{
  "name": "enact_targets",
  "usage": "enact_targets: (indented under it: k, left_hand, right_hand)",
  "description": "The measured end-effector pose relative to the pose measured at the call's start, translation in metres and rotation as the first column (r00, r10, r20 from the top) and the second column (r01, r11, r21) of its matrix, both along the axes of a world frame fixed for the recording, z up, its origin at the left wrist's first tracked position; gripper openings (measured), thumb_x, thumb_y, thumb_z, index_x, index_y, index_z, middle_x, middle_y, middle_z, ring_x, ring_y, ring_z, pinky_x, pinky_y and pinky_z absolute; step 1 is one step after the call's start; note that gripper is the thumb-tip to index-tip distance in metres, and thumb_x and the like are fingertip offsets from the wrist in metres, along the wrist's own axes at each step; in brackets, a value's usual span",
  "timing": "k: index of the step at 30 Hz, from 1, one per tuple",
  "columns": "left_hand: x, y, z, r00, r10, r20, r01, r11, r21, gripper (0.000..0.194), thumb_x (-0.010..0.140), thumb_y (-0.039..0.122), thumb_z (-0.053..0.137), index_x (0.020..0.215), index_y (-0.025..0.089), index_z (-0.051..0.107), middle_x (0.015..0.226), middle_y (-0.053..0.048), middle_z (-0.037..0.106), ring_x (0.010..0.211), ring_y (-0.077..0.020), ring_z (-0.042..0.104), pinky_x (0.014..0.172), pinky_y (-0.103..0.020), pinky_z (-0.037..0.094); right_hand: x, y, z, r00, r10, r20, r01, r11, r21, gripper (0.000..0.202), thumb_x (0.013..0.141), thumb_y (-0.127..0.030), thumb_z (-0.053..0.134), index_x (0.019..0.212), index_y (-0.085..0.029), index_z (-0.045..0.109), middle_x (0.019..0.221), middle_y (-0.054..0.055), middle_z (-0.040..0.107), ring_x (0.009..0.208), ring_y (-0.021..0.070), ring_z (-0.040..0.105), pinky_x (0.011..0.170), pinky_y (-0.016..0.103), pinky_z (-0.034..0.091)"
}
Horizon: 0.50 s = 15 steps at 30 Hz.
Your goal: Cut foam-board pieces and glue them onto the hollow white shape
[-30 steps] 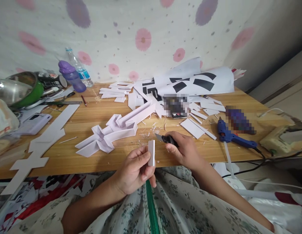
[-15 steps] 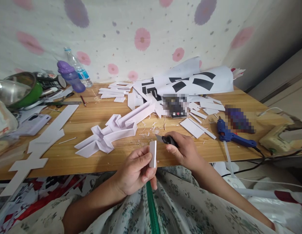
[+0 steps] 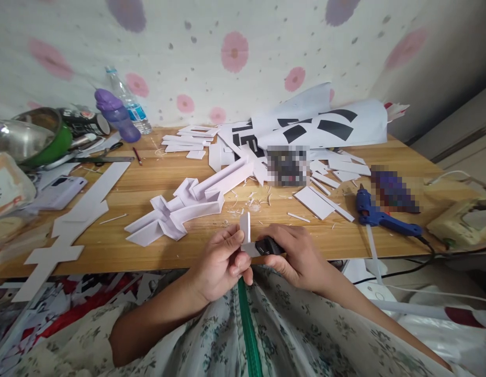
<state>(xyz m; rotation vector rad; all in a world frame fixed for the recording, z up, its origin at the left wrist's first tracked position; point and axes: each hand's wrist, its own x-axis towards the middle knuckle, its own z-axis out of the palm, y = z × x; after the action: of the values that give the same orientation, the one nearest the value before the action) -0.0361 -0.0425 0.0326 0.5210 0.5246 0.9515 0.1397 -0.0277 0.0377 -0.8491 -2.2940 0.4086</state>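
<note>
White strip (image 3: pixel 246 226) partly hidden (behind fingers (image 3: pixel 234 241)).

White strip (image 3: pixel 245 224), black-handled knife (image 3: pixel 268 246) – blue glue gun (image 3: pixel 369 209), green pot (image 3: pixel 59 144), pink-and-purple flowered wall (image 3: pixel 160 78)

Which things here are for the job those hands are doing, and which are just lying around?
Probably for the job:
small white piece, in the left hand
black knife, in the right hand
maybe blue glue gun

Seemingly just lying around:
purple bottle
clear bottle
green pan

Black print (image 3: pixel 335 130) on the white paper (image 3: pixel 370 123) reads as no certain text.
</note>
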Motion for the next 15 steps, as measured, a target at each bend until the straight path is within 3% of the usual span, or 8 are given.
enact_targets:
  k: [4, 7, 11, 15]
  left_hand:
    - [0.0, 0.0, -0.002, 0.999, 0.02, -0.043, -0.02, 1.0, 0.013, 0.029, 0.074, 0.038, 0.07, 0.071, 0.017, 0.05, 0.041, 0.01, 0.043, 0.032, -0.0024, 0.027, 0.036, -0.018, 0.047]
    - [0.0, -0.001, -0.005, 0.973, 0.102, -0.208, -0.077, 0.989, 0.123, 0.028, 0.077, 0.041, 0.066, 0.075, 0.018, 0.051, 0.04, 0.011, 0.041, 0.033, -0.0032, 0.028, 0.039, -0.018, 0.047]
    - [0.0, -0.002, -0.007, 0.862, 0.203, -0.465, -0.059, 0.951, 0.305, 0.028, 0.081, 0.043, 0.06, 0.076, 0.017, 0.052, 0.041, 0.01, 0.04, 0.036, -0.0043, 0.035, 0.046, -0.019, 0.048]
    - [-0.002, -0.003, -0.004, 0.809, 0.239, -0.537, -0.021, 0.925, 0.38, 0.033, 0.079, 0.046, 0.062, 0.067, 0.017, 0.05, 0.042, 0.009, 0.043, 0.037, -0.0053, 0.042, 0.045, -0.018, 0.045]
  right_hand:
    - [0.001, -0.003, -0.001, 1.0, -0.001, -0.026, 0.0, 0.999, -0.047, 0.048, 0.093, -0.056, 0.028, 0.091, -0.016, 0.054, 0.071, 0.005, 0.06, 0.06, 0.0158, 0.054, 0.054, 0.027, 0.038]
    - [0.001, -0.001, -0.001, 0.98, -0.082, -0.181, 0.044, 0.978, -0.206, 0.043, 0.092, -0.055, 0.038, 0.102, -0.016, 0.054, 0.081, 0.006, 0.062, 0.07, 0.0166, 0.058, 0.061, 0.028, 0.042]
    - [-0.008, 0.004, 0.005, 0.887, -0.247, -0.39, 0.016, 0.86, -0.509, 0.034, 0.081, -0.047, 0.061, 0.098, -0.018, 0.057, 0.077, 0.001, 0.057, 0.068, 0.014, 0.054, 0.06, 0.025, 0.043]
    - [-0.021, 0.007, 0.009, 0.814, -0.334, -0.475, -0.085, 0.741, -0.666, 0.026, 0.073, -0.04, 0.068, 0.079, -0.017, 0.057, 0.064, -0.003, 0.05, 0.056, 0.0098, 0.045, 0.051, 0.023, 0.037]
